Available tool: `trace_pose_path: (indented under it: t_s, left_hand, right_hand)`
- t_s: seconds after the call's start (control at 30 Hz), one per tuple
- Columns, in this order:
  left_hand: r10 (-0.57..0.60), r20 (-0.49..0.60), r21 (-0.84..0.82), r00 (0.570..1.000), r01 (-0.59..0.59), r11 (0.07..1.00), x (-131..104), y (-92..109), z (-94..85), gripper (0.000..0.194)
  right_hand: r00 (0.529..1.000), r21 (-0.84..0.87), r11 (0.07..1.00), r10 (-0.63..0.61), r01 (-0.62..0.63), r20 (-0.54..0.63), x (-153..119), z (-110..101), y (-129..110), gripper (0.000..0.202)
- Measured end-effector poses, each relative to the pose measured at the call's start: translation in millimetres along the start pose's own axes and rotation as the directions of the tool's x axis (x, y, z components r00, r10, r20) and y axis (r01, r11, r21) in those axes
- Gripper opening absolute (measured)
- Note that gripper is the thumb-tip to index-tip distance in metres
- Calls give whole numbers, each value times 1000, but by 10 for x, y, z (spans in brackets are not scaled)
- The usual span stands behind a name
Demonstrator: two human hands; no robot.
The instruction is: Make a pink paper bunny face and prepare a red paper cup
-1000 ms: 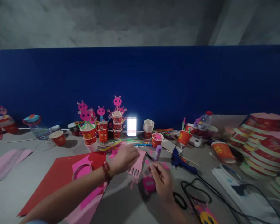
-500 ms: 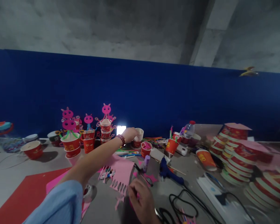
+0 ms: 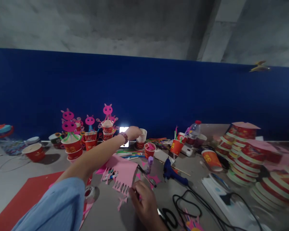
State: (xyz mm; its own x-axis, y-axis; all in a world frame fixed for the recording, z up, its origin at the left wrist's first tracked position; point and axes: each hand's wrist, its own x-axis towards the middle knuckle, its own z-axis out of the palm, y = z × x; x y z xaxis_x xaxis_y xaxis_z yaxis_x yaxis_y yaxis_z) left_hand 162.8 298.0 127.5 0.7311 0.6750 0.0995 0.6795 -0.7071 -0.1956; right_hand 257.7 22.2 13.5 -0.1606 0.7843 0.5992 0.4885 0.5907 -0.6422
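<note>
My left hand (image 3: pixel 133 132), a beaded bracelet on its wrist, reaches far across the table. Its fingers are closed at the rim of the top paper cup in a stack of paper cups (image 3: pixel 141 138); the fingertips are partly hidden. Close to the front, my right hand (image 3: pixel 144 200) is curled, with thumb and fingers drawn together; what lies inside, if anything, is too dark to name. Just beyond it lies a pink paper sheet (image 3: pixel 124 170) with a cut, fringed edge. A purple glue stick (image 3: pixel 149 165) stands beside a black pen (image 3: pixel 142 169).
Red cups with pink paper animal figures (image 3: pixel 72 146) stand at the back left. A blue glue gun (image 3: pixel 173 173), its cord, black-handled scissors (image 3: pixel 170 218) and a white power strip (image 3: pixel 219 199) lie to the right. Stacked red bowls (image 3: pixel 248 160) fill the far right; red card (image 3: pixel 26 199) lies left.
My left hand stays at the cup stack, with only a slight shift. My right hand has turned a little, and the pink bit seen between its fingers no longer shows. The view has tilted slightly.
</note>
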Motion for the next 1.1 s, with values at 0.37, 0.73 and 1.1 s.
trace_pose_path:
  t_s: [0.37,0.73,1.1]
  left_hand:
    - [-48,-283,-101,958,20,995,-163,-98,-788,33]
    - [-244,-559,-473,793,-63,879,-2159,615,-633,19]
    - [-514,100,-991,852,38,-129,-2825,1423,201,49]
  right_hand:
    - [1000,63,998,20,-19,-17,8,-25,-7,29]
    - [961,461,869,257,-181,-107,-20,-85,6,29]
    - [936,329,888,245,-321,253,-83,40,-263,56]
